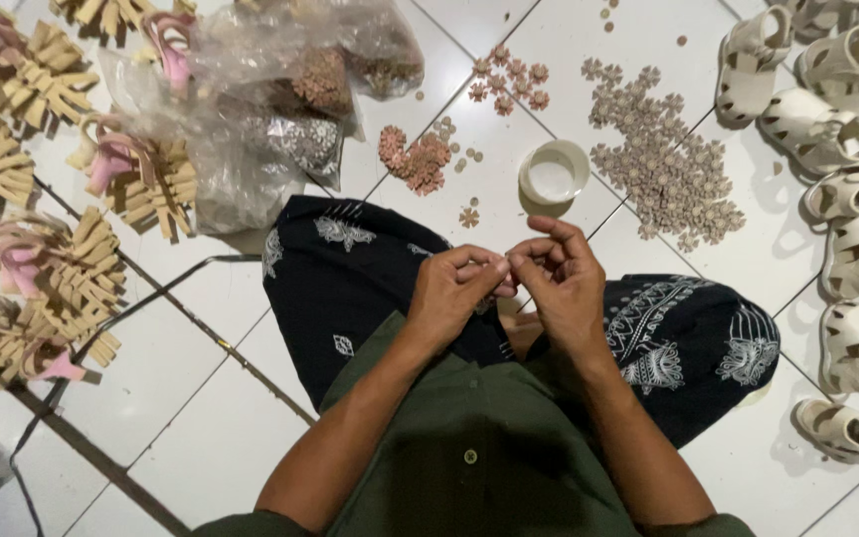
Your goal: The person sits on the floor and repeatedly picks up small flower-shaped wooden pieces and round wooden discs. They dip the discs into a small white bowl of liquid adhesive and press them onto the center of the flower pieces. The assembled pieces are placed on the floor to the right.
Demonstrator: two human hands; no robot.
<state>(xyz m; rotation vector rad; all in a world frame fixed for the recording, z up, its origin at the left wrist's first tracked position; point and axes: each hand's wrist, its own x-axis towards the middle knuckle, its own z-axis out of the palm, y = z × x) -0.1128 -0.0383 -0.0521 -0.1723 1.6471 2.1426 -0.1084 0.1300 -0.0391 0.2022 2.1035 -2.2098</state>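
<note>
My left hand and my right hand meet fingertip to fingertip above my lap, pinching a very small piece between them; the piece itself is hidden by the fingers. I sit on a white tiled floor in dark patterned trousers and a green shirt. Just beyond my hands lie a small white round container, a heap of beige flower-shaped pieces and a smaller pile of pink flower pieces.
A row of small cream sandals runs down the right edge. At the left lie fanned tan and pink strap bundles. Clear plastic bags of more pieces sit at top centre. A dark cord crosses the tiles.
</note>
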